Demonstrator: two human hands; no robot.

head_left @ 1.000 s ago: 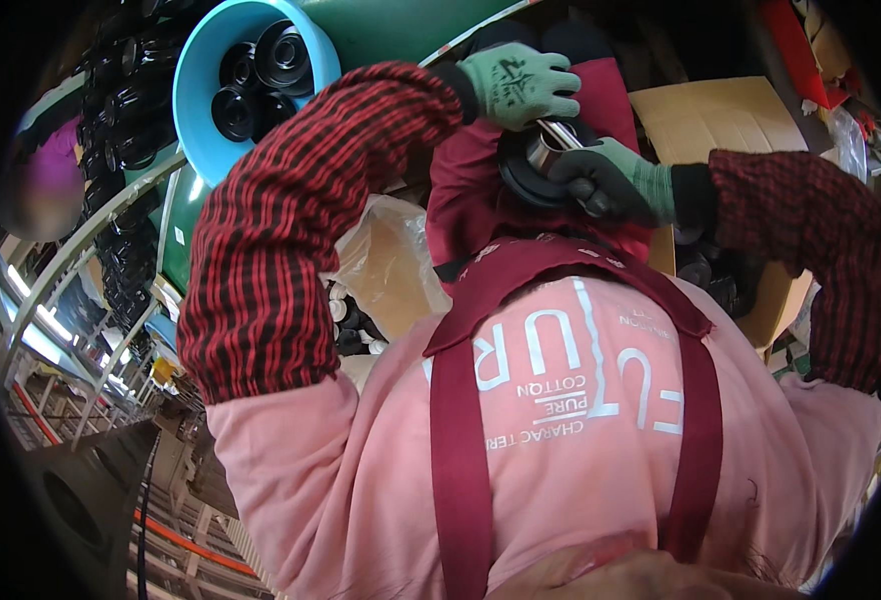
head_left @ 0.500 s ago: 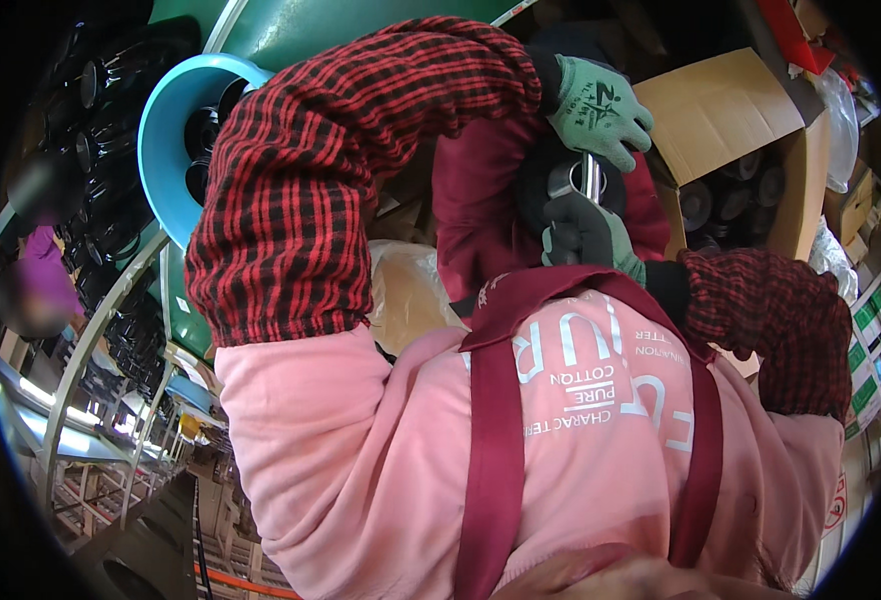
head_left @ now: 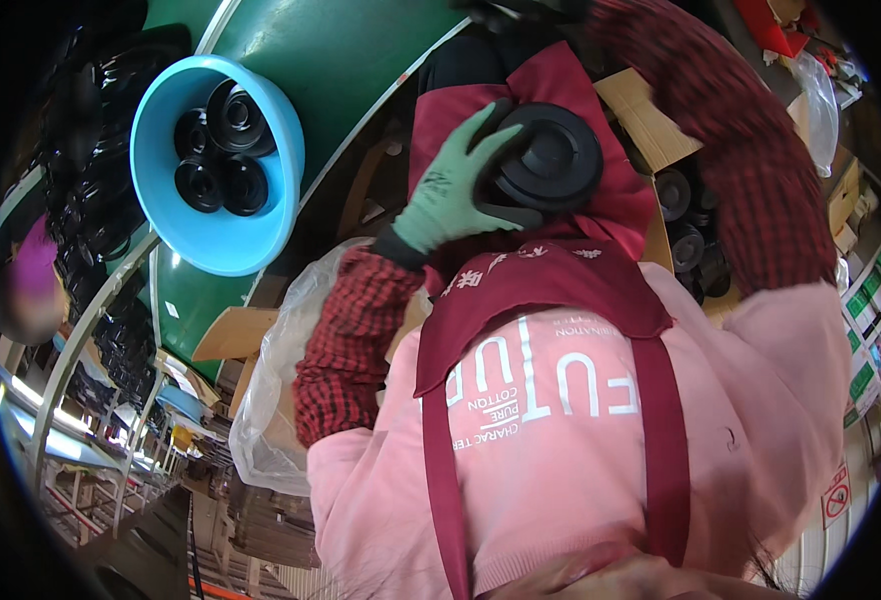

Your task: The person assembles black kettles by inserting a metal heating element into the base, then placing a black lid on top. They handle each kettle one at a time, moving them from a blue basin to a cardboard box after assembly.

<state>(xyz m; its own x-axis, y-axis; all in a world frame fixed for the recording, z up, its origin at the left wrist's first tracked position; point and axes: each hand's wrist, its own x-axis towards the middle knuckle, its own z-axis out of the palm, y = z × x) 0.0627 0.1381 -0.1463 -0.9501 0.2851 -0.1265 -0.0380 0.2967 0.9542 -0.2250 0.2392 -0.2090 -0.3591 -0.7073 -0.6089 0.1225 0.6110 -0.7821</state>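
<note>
We see the black round part (head_left: 549, 158) on the apron (head_left: 461, 105) over the lap, just to the right of the left hand (head_left: 456, 185). This gloved hand is spread wide: its fingers and thumb lie apart at the left side of the rim, and they seem to touch it without closing on it. The right hand (head_left: 533, 10) is far ahead, at the upper edge of the view; we cannot tell whether it is closed or what it holds. We judge the part to be rather stiff, of moderate weight, and not very fragile. Its surface looks smooth, so it may slip a little, though the glove should help. The soft cloth below gives no firm support, therefore we would take it by the outer rim, from two opposite sides, and not by the raised middle, which offers less to grip.
</note>
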